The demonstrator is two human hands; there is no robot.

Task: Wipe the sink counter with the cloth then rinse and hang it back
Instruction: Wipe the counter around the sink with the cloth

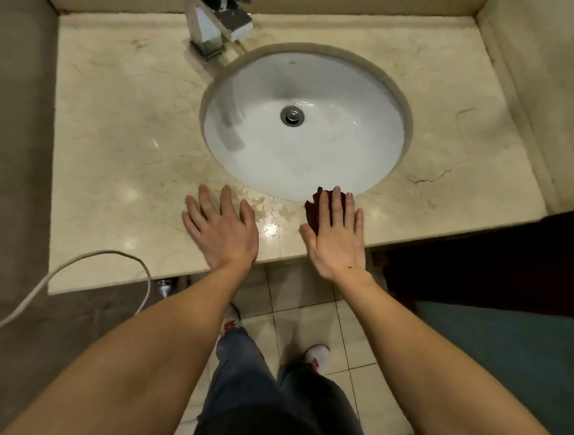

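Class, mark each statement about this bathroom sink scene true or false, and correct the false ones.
1. The right hand presses flat on a dark red cloth. True.
2. The left hand holds the cloth too. False: it lies bare on the beige marble counter.
3. Water runs from the square chrome tap. False: no stream shows.
4. The cloth lies at the near rim of the white oval basin. True.

counter [122, 108]: beige marble, dk veins
basin [318, 151]: white
cloth [315, 209]: dk red, poss. brown
faucet [218, 23]: chrome
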